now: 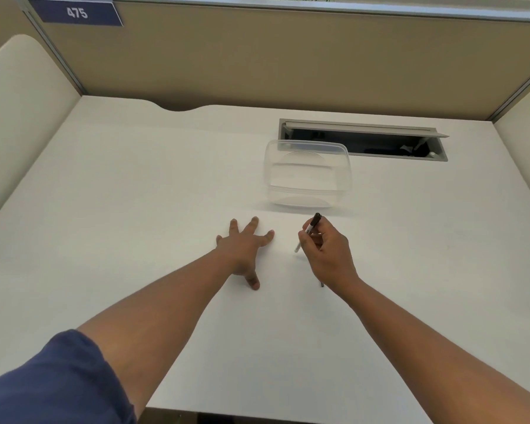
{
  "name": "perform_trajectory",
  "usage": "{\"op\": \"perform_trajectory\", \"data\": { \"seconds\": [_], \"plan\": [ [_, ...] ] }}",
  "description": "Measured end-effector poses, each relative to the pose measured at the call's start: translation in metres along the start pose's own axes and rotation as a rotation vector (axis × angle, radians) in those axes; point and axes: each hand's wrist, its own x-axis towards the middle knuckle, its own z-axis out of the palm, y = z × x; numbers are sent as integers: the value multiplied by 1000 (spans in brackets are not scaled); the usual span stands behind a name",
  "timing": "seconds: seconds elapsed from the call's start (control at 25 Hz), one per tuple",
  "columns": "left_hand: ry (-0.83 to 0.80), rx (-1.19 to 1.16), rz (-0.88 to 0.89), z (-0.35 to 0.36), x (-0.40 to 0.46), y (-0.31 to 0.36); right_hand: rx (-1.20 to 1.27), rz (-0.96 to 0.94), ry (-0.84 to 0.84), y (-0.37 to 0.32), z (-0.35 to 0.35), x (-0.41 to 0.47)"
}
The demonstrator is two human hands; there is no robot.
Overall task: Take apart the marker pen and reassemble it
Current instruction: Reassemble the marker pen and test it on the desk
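Observation:
My right hand grips a marker pen as if for writing. The pen has a white barrel with a dark upper end pointing away from me, and its lower end rests near the white table. Flat on the table just to the left lies my left hand, fingers spread, holding nothing. A small dark piece pokes out beneath my right wrist; I cannot tell what it is.
A clear plastic container stands just beyond my hands. Behind it is an open cable slot in the table. Tan partition walls close off the back and sides.

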Motion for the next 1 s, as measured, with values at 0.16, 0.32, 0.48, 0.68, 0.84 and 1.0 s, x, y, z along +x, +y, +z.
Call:
{"op": "perform_trajectory", "data": {
  "seconds": [0.16,0.32,0.48,0.68,0.84,1.0],
  "plan": [
    [-3,-10,4,1,4,-1,-65,-60,-26,6,4,-7],
    [3,-5,5,1,4,-1,-214,-64,-82,11,5,-9],
    [1,-1,5,0,2,0,-314,-70,-120,10,3,-13],
    [1,-6,3,-1,2,1,-318,-80,-90,7,6,-19],
    [1,2,-2,-1,1,2,-254,-55,-70,10,1,-22],
    [5,-10,-1,0,1,2,-206,-46,-56,16,-2,-16]
  ]
}}
